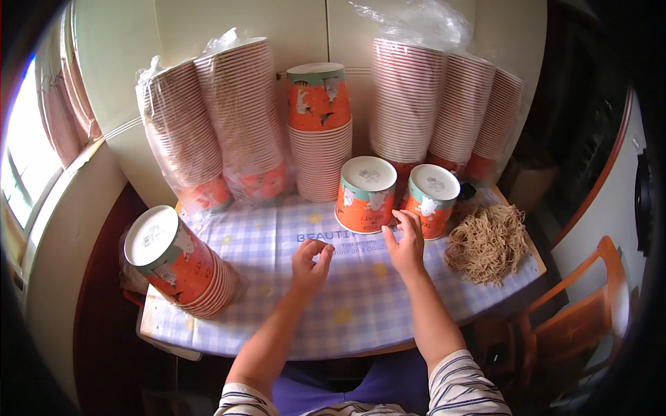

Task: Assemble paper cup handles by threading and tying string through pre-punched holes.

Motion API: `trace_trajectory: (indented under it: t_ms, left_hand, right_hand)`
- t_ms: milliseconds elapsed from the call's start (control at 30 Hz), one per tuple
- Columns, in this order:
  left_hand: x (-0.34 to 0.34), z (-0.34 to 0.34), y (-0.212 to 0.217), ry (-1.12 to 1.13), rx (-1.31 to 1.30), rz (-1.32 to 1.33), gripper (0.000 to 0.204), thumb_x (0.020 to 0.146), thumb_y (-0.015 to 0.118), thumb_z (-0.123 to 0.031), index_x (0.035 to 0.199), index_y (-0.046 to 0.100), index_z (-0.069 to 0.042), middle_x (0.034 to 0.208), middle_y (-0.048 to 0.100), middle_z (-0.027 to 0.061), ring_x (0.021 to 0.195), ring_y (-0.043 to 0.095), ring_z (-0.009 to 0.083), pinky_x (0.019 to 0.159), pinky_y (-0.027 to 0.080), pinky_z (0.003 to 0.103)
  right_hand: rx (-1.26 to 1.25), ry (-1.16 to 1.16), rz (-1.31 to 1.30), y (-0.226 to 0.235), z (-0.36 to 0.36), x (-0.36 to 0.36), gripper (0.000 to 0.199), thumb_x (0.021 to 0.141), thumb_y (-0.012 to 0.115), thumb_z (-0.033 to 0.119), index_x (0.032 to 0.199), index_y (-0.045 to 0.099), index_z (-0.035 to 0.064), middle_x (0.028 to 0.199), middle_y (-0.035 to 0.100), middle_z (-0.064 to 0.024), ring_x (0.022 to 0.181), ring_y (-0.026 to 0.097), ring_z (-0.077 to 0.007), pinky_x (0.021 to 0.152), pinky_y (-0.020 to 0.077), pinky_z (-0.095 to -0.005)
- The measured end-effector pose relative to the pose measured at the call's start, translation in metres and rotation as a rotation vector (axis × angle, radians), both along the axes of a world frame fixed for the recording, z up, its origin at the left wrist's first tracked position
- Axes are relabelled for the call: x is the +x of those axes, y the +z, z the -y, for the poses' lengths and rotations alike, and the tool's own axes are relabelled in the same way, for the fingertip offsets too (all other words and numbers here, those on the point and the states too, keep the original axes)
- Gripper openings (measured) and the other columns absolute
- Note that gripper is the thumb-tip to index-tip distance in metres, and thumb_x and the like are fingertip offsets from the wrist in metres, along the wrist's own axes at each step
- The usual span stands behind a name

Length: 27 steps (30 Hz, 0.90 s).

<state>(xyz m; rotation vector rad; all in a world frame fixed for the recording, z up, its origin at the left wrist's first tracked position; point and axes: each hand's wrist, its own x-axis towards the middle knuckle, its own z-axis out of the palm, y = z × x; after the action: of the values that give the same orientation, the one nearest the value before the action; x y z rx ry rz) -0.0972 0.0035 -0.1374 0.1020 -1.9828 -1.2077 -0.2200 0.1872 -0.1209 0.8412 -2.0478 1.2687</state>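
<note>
My left hand hovers over the middle of the table with its fingers loosely curled and nothing in it. My right hand is open, thumb and fingers apart, close in front of two upside-down orange paper buckets. One bucket stands just beyond its fingertips, and the other bucket is partly behind them. Whether the fingers touch either bucket I cannot tell. Both have white bases, a green band and animal prints. Right of them lies a heap of tan tangled strings.
A stack of nested buckets leans at the table's left edge; another stack stands at the back middle. Tall plastic-wrapped stacks rise at back left and back right. A checked cloth covers the table. A wooden chair is at right.
</note>
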Motion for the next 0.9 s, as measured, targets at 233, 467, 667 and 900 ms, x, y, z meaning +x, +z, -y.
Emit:
trace_trajectory:
  t_ms: [233,467,667,900]
  left_hand:
    - [-0.010,-0.014,-0.015,0.003,-0.049,0.001,0.009,0.082,0.064,-0.008,0.077,0.063,-0.001,0.076,0.060,0.0087,0.068,0.061,0.0182,0.050,0.047,0.029]
    - [-0.009,-0.006,-0.009,0.024,-0.062,-0.025,0.006,0.081,0.064,-0.007,0.080,0.063,-0.001,0.082,0.061,0.0089,0.069,0.062,0.0166,0.047,0.048,0.026]
    - [-0.010,-0.005,-0.009,0.085,0.164,-0.134,0.013,0.082,0.063,-0.005,0.094,0.063,-0.002,0.090,0.058,0.0087,0.071,0.057,0.0146,0.051,0.046,0.025]
    - [-0.011,0.004,-0.014,0.048,0.418,-0.218,0.020,0.090,0.050,-0.009,0.104,0.059,0.002,0.095,0.056,0.0088,0.079,0.053,0.0142,0.071,0.045,0.026]
  right_hand:
    - [0.169,-0.017,-0.121,0.022,0.005,-0.010,0.054,0.078,0.070,0.012,0.126,0.049,0.0028,0.132,0.042,-0.0195,0.117,0.045,-0.0359,0.098,0.0396,-0.0419]
    - [0.471,-0.073,-0.369,0.048,0.034,-0.034,0.047,0.072,0.074,0.017,0.112,0.054,0.0049,0.126,0.048,-0.0157,0.118,0.044,-0.0352,0.104,0.0296,-0.0547]
    - [-0.115,0.235,0.034,0.047,0.018,-0.024,0.024,0.081,0.069,0.008,0.097,0.053,0.0018,0.105,0.060,-0.0134,0.089,0.061,-0.0234,0.076,0.0502,-0.0324]
    - [-0.957,0.794,0.944,0.031,-0.014,-0.025,0.027,0.092,0.057,0.019,0.114,0.051,0.0036,0.107,0.060,-0.0064,0.096,0.061,-0.0165,0.080,0.0512,-0.0300]
